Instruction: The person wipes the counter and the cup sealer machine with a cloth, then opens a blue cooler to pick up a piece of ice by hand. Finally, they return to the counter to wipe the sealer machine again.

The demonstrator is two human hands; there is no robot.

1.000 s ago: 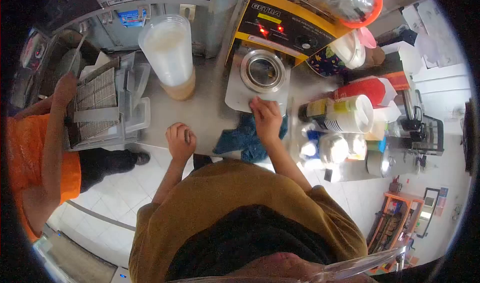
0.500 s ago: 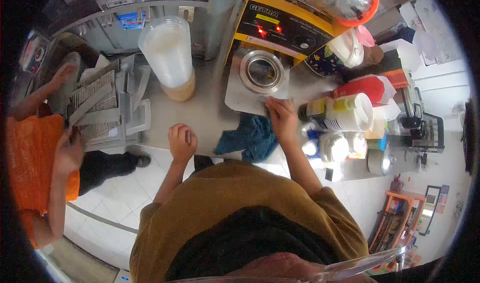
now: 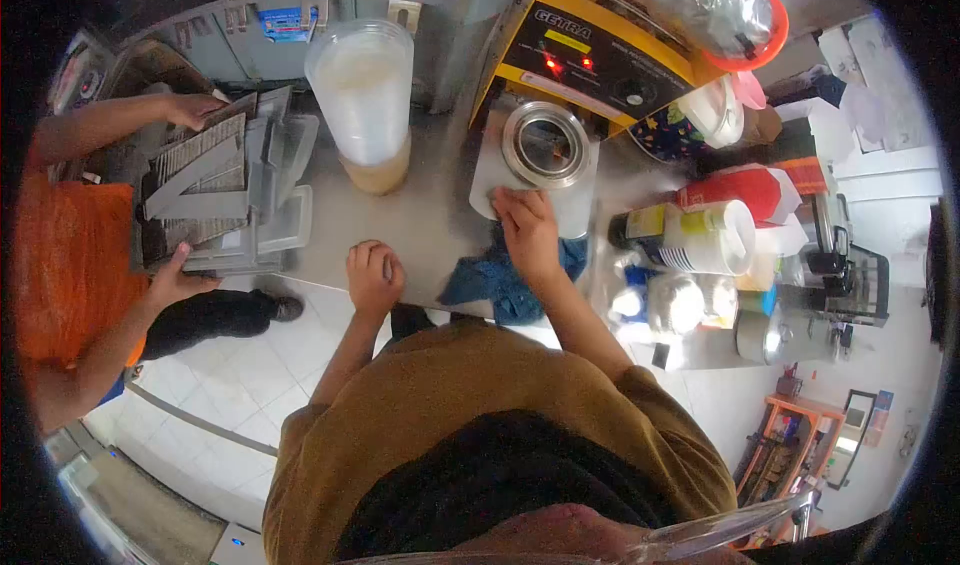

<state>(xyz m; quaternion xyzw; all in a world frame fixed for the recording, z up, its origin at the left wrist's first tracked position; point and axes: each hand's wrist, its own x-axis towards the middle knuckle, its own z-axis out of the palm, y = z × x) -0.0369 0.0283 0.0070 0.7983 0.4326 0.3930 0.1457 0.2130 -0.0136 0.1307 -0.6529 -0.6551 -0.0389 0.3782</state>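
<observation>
My left hand (image 3: pixel 375 277) is at the counter's front edge, fingers curled in with nothing visible in them. My right hand (image 3: pixel 526 231) reaches over a blue cloth (image 3: pixel 510 287) to the front of the metal tray plate (image 3: pixel 488 170) of a yellow and black GETRA cup sealing machine (image 3: pixel 600 65). Its fingers are bent together with their tips on the plate; what they may pinch is hidden. A round metal ring (image 3: pixel 515 155) sits in the plate. A stack of clear plastic cups (image 3: pixel 360 95) stands on the counter to the left.
At the left, a person in an orange shirt (image 3: pixel 85 265) has both hands at a pile of clear plastic containers (image 3: pixel 285 220) and cardboard. To the right lie white paper cups (image 3: pixel 715 237) and a red package (image 3: pixel 735 195). A lidded bucket (image 3: pixel 712 113) stands behind.
My right hand has moved left along the front of the plate. The view has shifted slightly. The other person's hands have moved onto the container pile.
</observation>
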